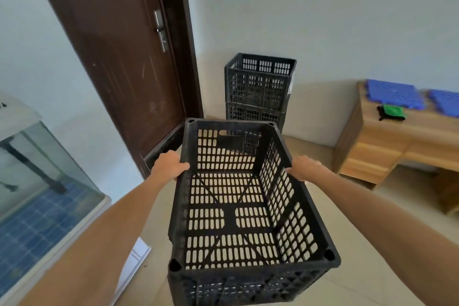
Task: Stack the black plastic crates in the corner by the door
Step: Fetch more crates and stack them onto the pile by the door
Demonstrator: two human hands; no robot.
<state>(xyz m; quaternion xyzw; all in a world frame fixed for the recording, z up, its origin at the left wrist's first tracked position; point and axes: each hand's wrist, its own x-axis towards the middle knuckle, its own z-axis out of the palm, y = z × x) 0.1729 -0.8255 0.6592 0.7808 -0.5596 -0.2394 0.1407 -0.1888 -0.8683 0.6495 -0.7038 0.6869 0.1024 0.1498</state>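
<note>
An empty black slotted plastic crate (231, 221) is held up in front of me above the floor, open side up. My left hand (169, 165) grips its left rim near the far corner. On the opposite rim, my right hand (304, 167) grips the right side. Ahead, in the corner to the right of the door, a stack of two black crates (258, 89) stands against the wall, the upper one sitting on the lower.
A dark brown door (124, 57) with a metal handle is closed on the left. A glass tank (37, 181) stands at my left. A wooden desk (387, 146) at right carries blue slotted panels (395, 94) and a green cloth (392, 112). Beige tiled floor lies between.
</note>
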